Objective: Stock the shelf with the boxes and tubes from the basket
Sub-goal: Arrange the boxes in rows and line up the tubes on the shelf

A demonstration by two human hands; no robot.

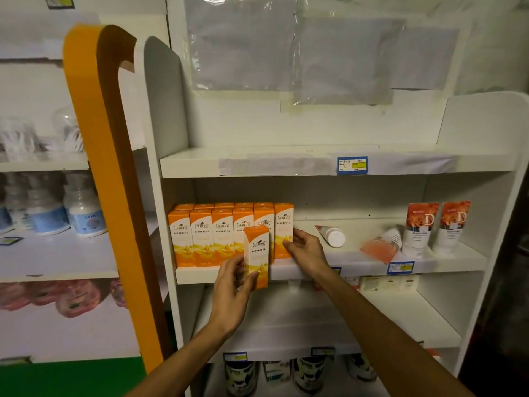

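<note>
My left hand (230,290) grips an orange and white box (256,255) upright, just in front of the middle shelf (357,260). Several matching orange boxes (211,236) stand in rows on the left part of that shelf. My right hand (305,249) holds the rightmost standing box (283,227) by its lower right side, fingers curled round its edge. Further right on the shelf a white-capped tube (332,234) and a pink tube (382,245) lie flat, and two rose-printed tubes (435,227) stand upright. The basket is out of view.
The top shelf (286,164) carries a blue price tag (352,165). The shelf below (315,333) holds small boxes at the back right. Dark cans (309,373) stand at the bottom. An orange divider post (114,196) separates a left unit with white bottles (83,210).
</note>
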